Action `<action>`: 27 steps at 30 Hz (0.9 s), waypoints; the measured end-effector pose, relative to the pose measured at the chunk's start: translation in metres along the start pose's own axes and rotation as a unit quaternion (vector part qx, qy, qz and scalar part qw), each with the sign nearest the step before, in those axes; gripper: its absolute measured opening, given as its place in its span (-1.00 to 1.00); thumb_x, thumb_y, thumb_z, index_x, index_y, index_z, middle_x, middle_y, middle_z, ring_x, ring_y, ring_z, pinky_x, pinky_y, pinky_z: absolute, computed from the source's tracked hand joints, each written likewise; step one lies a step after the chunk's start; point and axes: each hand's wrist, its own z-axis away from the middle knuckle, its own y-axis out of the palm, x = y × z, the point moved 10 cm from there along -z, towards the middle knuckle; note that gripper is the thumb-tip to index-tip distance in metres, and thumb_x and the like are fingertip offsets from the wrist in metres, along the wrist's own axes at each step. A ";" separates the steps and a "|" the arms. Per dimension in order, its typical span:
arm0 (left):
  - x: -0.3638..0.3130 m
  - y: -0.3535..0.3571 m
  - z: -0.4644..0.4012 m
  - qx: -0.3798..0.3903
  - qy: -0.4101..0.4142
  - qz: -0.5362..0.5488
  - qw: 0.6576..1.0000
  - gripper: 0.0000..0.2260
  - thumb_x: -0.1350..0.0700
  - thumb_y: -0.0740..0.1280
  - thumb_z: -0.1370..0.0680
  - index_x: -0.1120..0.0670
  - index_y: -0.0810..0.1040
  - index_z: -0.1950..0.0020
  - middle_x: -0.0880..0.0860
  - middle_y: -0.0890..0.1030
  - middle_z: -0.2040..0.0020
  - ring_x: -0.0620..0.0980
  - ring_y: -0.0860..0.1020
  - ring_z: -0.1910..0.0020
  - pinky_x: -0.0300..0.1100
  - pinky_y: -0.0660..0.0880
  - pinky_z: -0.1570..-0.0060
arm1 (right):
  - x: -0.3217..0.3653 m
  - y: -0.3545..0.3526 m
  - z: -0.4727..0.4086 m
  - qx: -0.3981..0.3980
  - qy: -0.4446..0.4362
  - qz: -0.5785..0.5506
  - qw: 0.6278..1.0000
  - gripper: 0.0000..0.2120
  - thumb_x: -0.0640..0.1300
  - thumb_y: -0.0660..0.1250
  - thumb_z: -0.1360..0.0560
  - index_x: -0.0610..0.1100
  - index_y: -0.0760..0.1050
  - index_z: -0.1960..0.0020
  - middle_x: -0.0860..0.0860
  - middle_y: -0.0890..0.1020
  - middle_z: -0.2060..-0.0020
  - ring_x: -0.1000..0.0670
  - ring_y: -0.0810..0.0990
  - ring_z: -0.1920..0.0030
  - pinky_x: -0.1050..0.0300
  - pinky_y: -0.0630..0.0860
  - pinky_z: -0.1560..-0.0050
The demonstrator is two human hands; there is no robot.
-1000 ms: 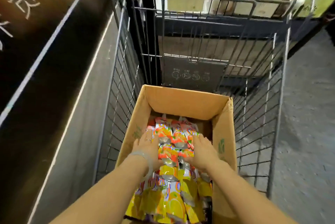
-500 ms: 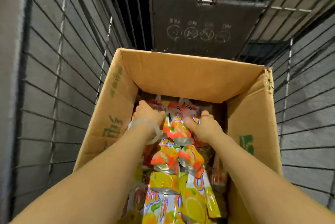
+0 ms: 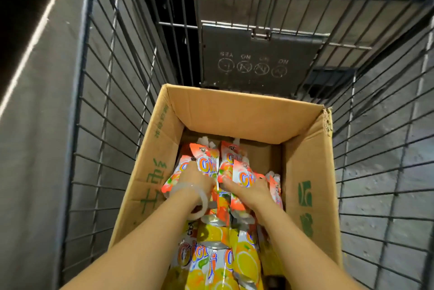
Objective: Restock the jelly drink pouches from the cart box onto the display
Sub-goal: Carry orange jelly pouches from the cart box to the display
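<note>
An open cardboard box [image 3: 237,106] stands in the wire cart [image 3: 112,106]. It holds jelly drink pouches: orange-red ones [image 3: 231,156] at the far end and yellow lemon ones [image 3: 245,264] nearer me. Both my hands are down in the box among the orange-red pouches. My left hand [image 3: 196,178], with a clear bangle on the wrist, grips a bunch of them standing up on the left. My right hand [image 3: 244,192] grips another bunch beside it, one pouch lying over its fingers. The fingertips of both hands are hidden by pouches. No display is in view.
The cart's wire sides rise close on the left and right of the box. A dark plastic flap [image 3: 256,62] with printed symbols hangs on the cart's far wall. A grey wall panel [image 3: 35,137] runs along the left; grey floor [image 3: 387,172] shows through the right side.
The view has pulled back a little. Both hands have closed round the orange-red pouches and drawn them up and together, so that they stand higher in the box.
</note>
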 end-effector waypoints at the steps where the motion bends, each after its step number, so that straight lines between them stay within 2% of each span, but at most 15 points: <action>1: 0.002 -0.002 0.006 -0.004 0.005 0.035 0.999 -0.77 0.25 0.34 -0.34 0.16 0.36 0.09 0.15 0.48 0.27 0.12 0.45 0.29 0.08 0.59 0.09 | -0.009 0.000 0.001 -0.016 0.000 -0.005 1.000 0.09 0.48 0.47 0.16 -0.16 0.53 -0.20 -0.05 0.67 -0.04 0.02 0.64 -0.02 -0.03 0.59 -0.09; 3: 0.000 -0.007 0.027 0.010 0.021 0.074 0.997 -0.77 0.31 0.34 -0.40 0.19 0.39 0.00 0.15 0.47 0.26 0.07 0.43 0.31 -0.07 0.50 0.21 | -0.017 -0.001 0.012 -0.043 0.016 0.003 0.999 0.16 0.55 0.40 0.17 -0.15 0.47 -0.24 -0.04 0.64 -0.09 -0.02 0.62 -0.09 0.04 0.56 -0.12; 6: 0.005 -0.010 0.053 0.047 0.031 0.128 0.990 -0.77 0.36 0.37 -0.42 0.17 0.47 -0.03 0.14 0.53 0.27 0.00 0.42 0.39 -0.27 0.43 0.37 | -0.018 -0.006 0.040 -0.073 0.039 0.027 0.996 -0.06 0.52 0.29 -0.15 -0.21 0.45 -0.20 -0.11 0.60 -0.07 -0.11 0.57 -0.11 0.11 0.46 -0.06; 7: 0.010 -0.011 0.060 0.055 0.026 0.135 0.989 -0.73 0.36 0.38 -0.42 0.18 0.47 -0.07 0.16 0.55 0.22 0.00 0.44 0.38 -0.25 0.44 0.36 | -0.018 -0.009 0.049 -0.074 0.050 0.023 0.996 -0.25 0.45 0.26 -0.28 -0.20 0.47 -0.09 -0.13 0.58 0.03 -0.11 0.55 -0.05 0.18 0.46 0.02; 9: 0.020 -0.011 0.074 0.073 0.014 0.150 0.986 -0.64 0.36 0.41 -0.41 0.17 0.46 -0.17 0.16 0.59 0.09 0.03 0.52 0.26 -0.15 0.50 0.22 | -0.020 -0.009 0.060 -0.050 0.068 -0.019 0.996 -0.68 0.09 0.24 -0.53 -0.14 0.38 0.23 -0.09 0.48 0.29 -0.07 0.48 0.14 0.42 0.42 0.38; 10: 0.023 -0.013 0.082 0.077 0.018 0.159 0.984 -0.62 0.35 0.42 -0.41 0.15 0.48 -0.19 0.14 0.60 0.04 0.06 0.55 0.17 -0.09 0.53 0.14 | -0.021 -0.010 0.065 -0.041 0.067 -0.035 0.996 -0.73 -0.10 0.22 -0.57 -0.11 0.33 0.29 -0.04 0.43 0.34 -0.05 0.49 0.24 0.48 0.35 0.53; 12: 0.028 -0.019 0.100 0.079 0.031 0.169 0.982 -0.61 0.39 0.41 -0.41 0.11 0.50 -0.17 0.12 0.62 -0.02 0.10 0.58 0.04 -0.02 0.54 -0.03 | -0.016 -0.011 0.085 -0.015 0.065 -0.060 0.996 -0.80 -0.15 0.27 -0.55 -0.22 0.42 0.21 -0.11 0.50 0.31 0.05 0.54 0.38 0.40 0.44 0.45; 13: 0.031 -0.021 0.108 0.087 0.036 0.182 0.979 -0.60 0.42 0.38 -0.41 0.11 0.51 -0.18 0.12 0.64 -0.02 0.11 0.59 0.01 -0.01 0.54 -0.08 | -0.017 -0.012 0.092 -0.012 0.060 -0.075 0.995 -0.73 -0.08 0.36 -0.48 -0.32 0.48 0.08 -0.23 0.58 0.23 0.03 0.56 0.33 0.29 0.49 0.30; 14: 0.033 -0.023 0.118 0.099 0.042 0.204 0.973 -0.60 0.46 0.35 -0.42 0.12 0.52 -0.19 0.13 0.65 0.00 0.11 0.61 0.02 0.02 0.55 -0.08 | -0.020 -0.011 0.091 -0.005 0.037 -0.079 0.996 -0.51 -0.01 0.46 -0.36 -0.42 0.50 -0.03 -0.34 0.62 0.12 0.01 0.56 0.24 0.12 0.51 0.17; 15: 0.034 -0.026 0.130 0.110 0.044 0.224 0.967 -0.60 0.48 0.32 -0.43 0.12 0.53 -0.17 0.13 0.66 0.04 0.11 0.62 0.08 0.00 0.58 0.02 | -0.021 -0.010 0.094 0.012 0.013 -0.087 0.996 -0.35 0.04 0.52 -0.24 -0.47 0.48 -0.05 -0.39 0.61 0.06 -0.02 0.53 0.19 -0.01 0.52 0.12; 17: 0.033 -0.034 0.153 0.128 0.050 0.250 0.959 -0.62 0.51 0.29 -0.44 0.12 0.54 -0.13 0.11 0.65 0.17 0.03 0.58 0.28 -0.17 0.52 0.32 | -0.014 -0.009 0.118 0.054 0.005 -0.129 0.990 -0.44 -0.04 0.57 -0.15 -0.39 0.55 0.02 -0.29 0.66 0.13 -0.06 0.55 0.18 -0.07 0.51 0.12; 20: 0.030 -0.049 0.187 0.135 0.072 0.258 0.954 -0.62 0.50 0.30 -0.43 0.09 0.54 -0.10 0.09 0.62 0.25 -0.02 0.49 0.39 -0.24 0.38 0.38 | 0.019 -0.014 0.174 0.121 -0.025 -0.199 0.972 -0.85 -0.31 0.47 -0.32 -0.23 0.59 0.12 -0.18 0.66 0.22 -0.12 0.61 0.25 -0.01 0.55 0.18; 23: 0.026 -0.062 0.218 0.138 0.093 0.279 0.946 -0.59 0.50 0.28 -0.43 0.05 0.53 -0.09 0.11 0.62 0.23 0.00 0.44 0.40 -0.22 0.29 0.39 | 0.043 -0.016 0.209 0.191 -0.075 -0.243 0.948 -0.72 -0.50 0.30 -0.41 -0.23 0.52 -0.04 -0.16 0.70 0.23 -0.10 0.68 0.32 0.03 0.64 0.32; 25: 0.024 -0.070 0.241 0.135 0.107 0.293 0.940 -0.60 0.51 0.27 -0.44 0.05 0.52 -0.09 0.15 0.62 0.17 0.00 0.47 0.41 -0.28 0.32 0.46 | 0.058 -0.022 0.233 0.191 -0.118 -0.227 0.948 -0.67 -0.51 0.32 -0.38 -0.24 0.48 -0.09 -0.17 0.71 0.18 -0.11 0.70 0.26 0.04 0.64 0.32; 27: 0.022 -0.079 0.266 0.124 0.131 0.301 0.936 -0.62 0.50 0.28 -0.44 0.10 0.50 -0.11 0.18 0.60 0.14 -0.01 0.47 0.44 -0.30 0.34 0.53 | 0.068 -0.030 0.254 0.180 -0.152 -0.200 0.951 -0.48 -0.47 0.45 -0.27 -0.26 0.43 -0.19 -0.22 0.68 0.04 -0.20 0.68 0.09 -0.02 0.64 0.20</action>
